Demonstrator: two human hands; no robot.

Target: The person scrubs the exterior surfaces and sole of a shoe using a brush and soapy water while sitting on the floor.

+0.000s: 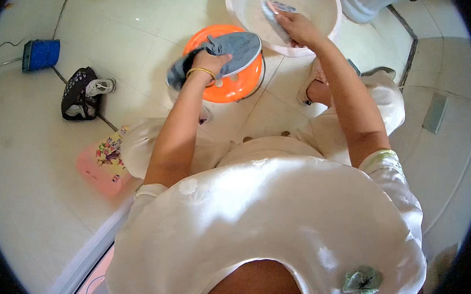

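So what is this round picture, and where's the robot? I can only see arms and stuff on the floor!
There's no robot here, just a person using two bare hands. The camera is worn on the person's head and looks down, so you see their white top below. Its very wide lens bends straight lines and leaves dark edges.

The left hand holds a grey shoe over a round orange plastic thing. The right hand holds what looks like a brush, a bit blurry, over a white basin.

On the pale tiled floor, towards the left, are a blue boxy thing, a black-and-white bundle and a pink container with a flowery label.
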